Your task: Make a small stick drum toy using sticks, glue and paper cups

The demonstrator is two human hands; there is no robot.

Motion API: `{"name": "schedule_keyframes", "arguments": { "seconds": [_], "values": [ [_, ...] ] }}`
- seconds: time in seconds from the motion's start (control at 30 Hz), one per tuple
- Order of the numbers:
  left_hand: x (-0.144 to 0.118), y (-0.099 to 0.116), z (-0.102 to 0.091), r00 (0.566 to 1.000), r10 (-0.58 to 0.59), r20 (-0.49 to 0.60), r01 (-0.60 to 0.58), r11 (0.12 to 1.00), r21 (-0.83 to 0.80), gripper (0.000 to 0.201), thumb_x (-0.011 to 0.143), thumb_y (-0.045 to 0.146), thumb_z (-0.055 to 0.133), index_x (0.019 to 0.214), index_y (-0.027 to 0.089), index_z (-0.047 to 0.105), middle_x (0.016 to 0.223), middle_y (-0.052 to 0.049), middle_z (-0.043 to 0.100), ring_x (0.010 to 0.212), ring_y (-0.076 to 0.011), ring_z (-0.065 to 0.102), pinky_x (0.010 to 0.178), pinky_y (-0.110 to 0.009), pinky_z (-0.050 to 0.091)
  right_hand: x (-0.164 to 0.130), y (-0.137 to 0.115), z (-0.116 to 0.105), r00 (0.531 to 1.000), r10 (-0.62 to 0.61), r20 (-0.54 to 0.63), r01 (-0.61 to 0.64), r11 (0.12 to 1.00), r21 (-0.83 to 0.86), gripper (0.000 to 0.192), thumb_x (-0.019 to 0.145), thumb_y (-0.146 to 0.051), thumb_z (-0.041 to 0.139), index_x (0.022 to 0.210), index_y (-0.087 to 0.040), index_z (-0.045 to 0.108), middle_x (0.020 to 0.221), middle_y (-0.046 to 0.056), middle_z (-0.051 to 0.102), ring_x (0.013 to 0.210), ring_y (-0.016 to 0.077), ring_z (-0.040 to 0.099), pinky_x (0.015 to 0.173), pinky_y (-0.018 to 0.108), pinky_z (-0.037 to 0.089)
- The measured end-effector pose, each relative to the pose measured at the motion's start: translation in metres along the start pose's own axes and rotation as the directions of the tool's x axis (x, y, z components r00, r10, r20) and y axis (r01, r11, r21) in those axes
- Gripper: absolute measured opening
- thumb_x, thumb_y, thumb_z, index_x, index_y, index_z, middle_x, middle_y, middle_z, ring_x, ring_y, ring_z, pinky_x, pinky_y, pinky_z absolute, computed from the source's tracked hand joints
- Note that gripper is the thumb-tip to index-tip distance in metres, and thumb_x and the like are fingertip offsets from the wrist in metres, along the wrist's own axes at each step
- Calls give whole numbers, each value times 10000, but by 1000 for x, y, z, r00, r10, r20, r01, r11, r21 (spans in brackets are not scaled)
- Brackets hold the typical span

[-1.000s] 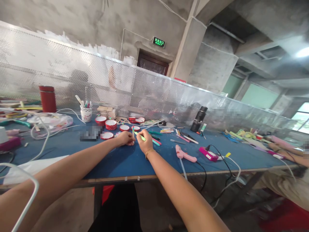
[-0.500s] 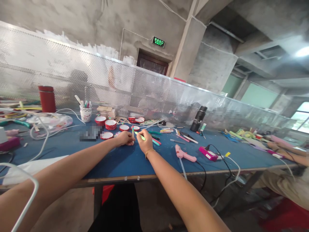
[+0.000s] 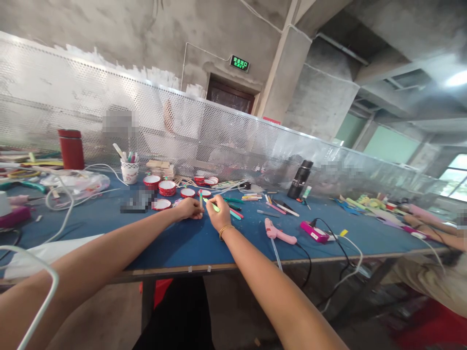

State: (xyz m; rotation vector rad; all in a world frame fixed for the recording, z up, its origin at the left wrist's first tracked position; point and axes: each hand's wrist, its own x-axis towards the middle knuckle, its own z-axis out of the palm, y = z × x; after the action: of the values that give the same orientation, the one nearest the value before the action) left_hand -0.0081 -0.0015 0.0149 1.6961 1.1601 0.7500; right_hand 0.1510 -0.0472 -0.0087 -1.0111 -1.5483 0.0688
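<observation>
Fingers of my left hand are closed on the lower end of a small flat stick, held upright, with red and green bands at its upper part. In my right hand is a yellow-green marker, gripped like a pen, its tip at or very near the stick. Whether the tip touches it I cannot tell. Beyond my hands lie round red-rimmed pieces with white tops. To the right of my right hand lie a teal marker and a red marker.
A pink glue gun and a magenta power strip with cables lie to the right. Behind stand a black bottle, a cup of pens and a red flask. A co-worker's arm rests at the far right.
</observation>
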Motion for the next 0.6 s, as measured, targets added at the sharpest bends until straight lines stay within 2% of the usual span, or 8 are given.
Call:
{"name": "schedule_keyframes", "arguments": {
  "seconds": [0.13, 0.33, 0.5, 0.6],
  "values": [
    [1, -1, -1, 1000, 5, 8, -5, 1000, -22, 349, 646, 355, 910, 616, 186, 606, 628, -2, 722, 629, -141, 698, 644, -212, 560, -1, -1, 1, 999, -27, 19, 26, 1000, 14, 169, 898, -357, 544, 763, -256, 528, 732, -6, 663, 681, 181, 612, 681, 285, 468],
    [2, 0, 0, 1000, -11, 11, 11, 1000, 0, 362, 609, 355, 936, 606, 188, 615, 614, 7, 709, 624, -141, 693, 654, -212, 562, 1, 2, 1, 1000, 13, -12, -13, 1000, -2, 169, 890, -363, 540, 757, -259, 523, 711, -4, 655, 672, 187, 609, 679, 290, 463],
    [1, 0, 0, 1000, 8, 10, -8, 1000, -19, 349, 649, 360, 910, 602, 186, 611, 612, 4, 713, 604, -134, 678, 643, -215, 563, -1, -1, 1, 999, -12, 30, 11, 1000, 23, 184, 904, -388, 527, 773, -259, 513, 732, -2, 656, 671, 179, 599, 676, 280, 453],
    [1, 0, 0, 1000, 7, 13, -7, 1000, -21, 349, 623, 340, 927, 598, 185, 615, 598, 6, 708, 602, -136, 678, 627, -210, 555, 0, 0, 1, 1000, 1, 21, -1, 1000, -1, 176, 894, -380, 529, 768, -259, 511, 724, -3, 652, 674, 182, 594, 680, 284, 451]
  ]
}}
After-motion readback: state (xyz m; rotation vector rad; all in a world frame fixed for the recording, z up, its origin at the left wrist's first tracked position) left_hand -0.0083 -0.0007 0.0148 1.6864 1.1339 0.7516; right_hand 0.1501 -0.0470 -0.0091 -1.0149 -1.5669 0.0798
